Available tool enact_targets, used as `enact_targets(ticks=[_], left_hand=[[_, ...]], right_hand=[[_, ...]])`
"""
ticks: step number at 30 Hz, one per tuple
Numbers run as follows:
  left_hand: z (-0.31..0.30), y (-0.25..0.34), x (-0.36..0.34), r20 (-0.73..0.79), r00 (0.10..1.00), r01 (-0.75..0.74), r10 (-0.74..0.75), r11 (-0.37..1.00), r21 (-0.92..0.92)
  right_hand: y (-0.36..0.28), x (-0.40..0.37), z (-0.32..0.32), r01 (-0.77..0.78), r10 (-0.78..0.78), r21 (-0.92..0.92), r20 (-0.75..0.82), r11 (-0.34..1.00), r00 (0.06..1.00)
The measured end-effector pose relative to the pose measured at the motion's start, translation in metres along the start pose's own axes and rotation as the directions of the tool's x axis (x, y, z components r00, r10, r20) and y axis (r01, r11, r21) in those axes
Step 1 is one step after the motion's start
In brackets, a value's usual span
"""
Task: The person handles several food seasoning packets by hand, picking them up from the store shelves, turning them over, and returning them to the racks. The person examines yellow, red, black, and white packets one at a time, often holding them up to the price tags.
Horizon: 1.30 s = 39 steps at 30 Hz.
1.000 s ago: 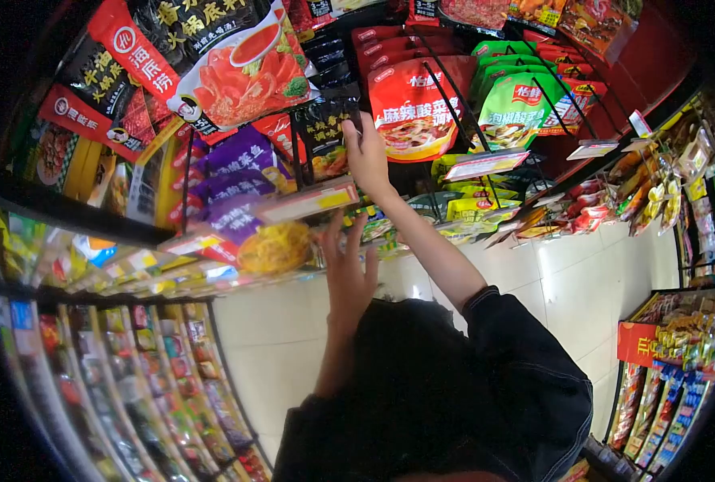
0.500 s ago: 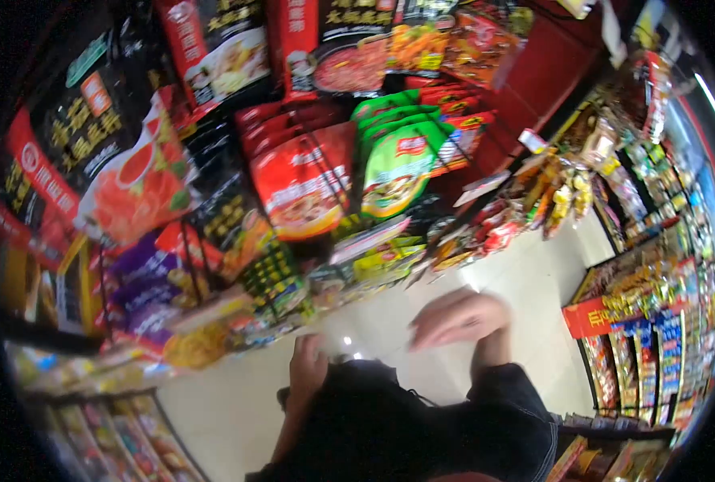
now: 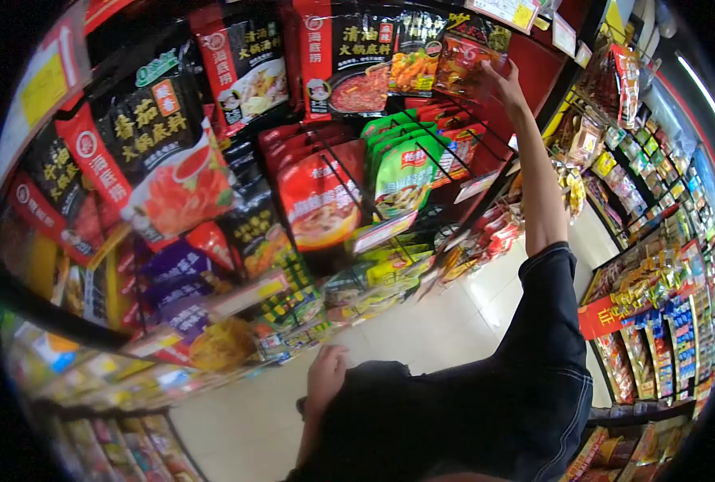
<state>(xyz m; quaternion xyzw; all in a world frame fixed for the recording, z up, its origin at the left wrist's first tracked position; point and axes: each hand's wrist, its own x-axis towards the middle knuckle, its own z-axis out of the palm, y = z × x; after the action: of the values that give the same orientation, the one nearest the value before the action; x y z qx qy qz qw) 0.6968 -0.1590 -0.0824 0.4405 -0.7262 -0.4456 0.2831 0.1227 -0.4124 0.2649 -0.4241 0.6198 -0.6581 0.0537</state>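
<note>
My right hand [image 3: 504, 82] reaches up to the top row of the display, its fingers spread at the right edge of a reddish-brown seasoning packet [image 3: 462, 66]. The fingertips overlap that packet, which still stands in its row. Left of it is a packet with an orange dish on it [image 3: 414, 60]. Below are green pouches [image 3: 406, 173] and red pouches [image 3: 319, 197] behind thin black wires. Low by my body hangs my left hand [image 3: 327, 376], fingers curled, with no object showing in it.
Black-and-red hotpot base bags [image 3: 153, 136] fill the upper left. Price tags [image 3: 386, 231] line the shelf edges. Hanging snack packets [image 3: 494, 237] jut out at the right corner. Pale floor tiles [image 3: 406, 321] lie below, and more stocked shelves [image 3: 655, 345] stand at far right.
My right hand has risen from low over the floor to the seasoning packet in the top row. My left hand stays low. The view has shifted, bringing shelf tags in at the top.
</note>
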Motion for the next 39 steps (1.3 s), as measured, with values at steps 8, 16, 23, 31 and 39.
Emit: enact_targets(ticks=[8, 16, 23, 31, 39], left_hand=[[-0.012, -0.02, -0.026, -0.052, 0.997, 0.055, -0.054, 0.998, 0.016], [-0.002, -0.015, -0.014, 0.043, 0.999, 0.027, -0.026, 0.999, -0.035], [0.007, -0.008, -0.003, 0.067, 0.998, -0.014, 0.015, 1.0, -0.007], [0.011, 0.009, 0.007, 0.218, 0.976, -0.02, 0.025, 0.999, -0.026], [0.013, 0.0, 0.01, 0.124, 0.992, -0.011, 0.011, 1.0, -0.004]], right_hand=[[-0.021, -0.004, 0.0, 0.114, -0.129, -0.478, 0.001, 0.871, 0.992], [-0.011, -0.007, -0.057, 0.363, -0.377, -0.232, -0.015, 0.902, 0.926], [-0.083, -0.082, -0.117, -0.22, 0.206, 0.33, 0.079, 0.918, 0.975], [-0.064, -0.079, -0.174, -0.25, 0.241, 0.352, 0.069, 0.902, 0.968], [-0.067, -0.136, -0.165, -0.258, 0.264, 0.305, 0.021, 0.917, 0.964]])
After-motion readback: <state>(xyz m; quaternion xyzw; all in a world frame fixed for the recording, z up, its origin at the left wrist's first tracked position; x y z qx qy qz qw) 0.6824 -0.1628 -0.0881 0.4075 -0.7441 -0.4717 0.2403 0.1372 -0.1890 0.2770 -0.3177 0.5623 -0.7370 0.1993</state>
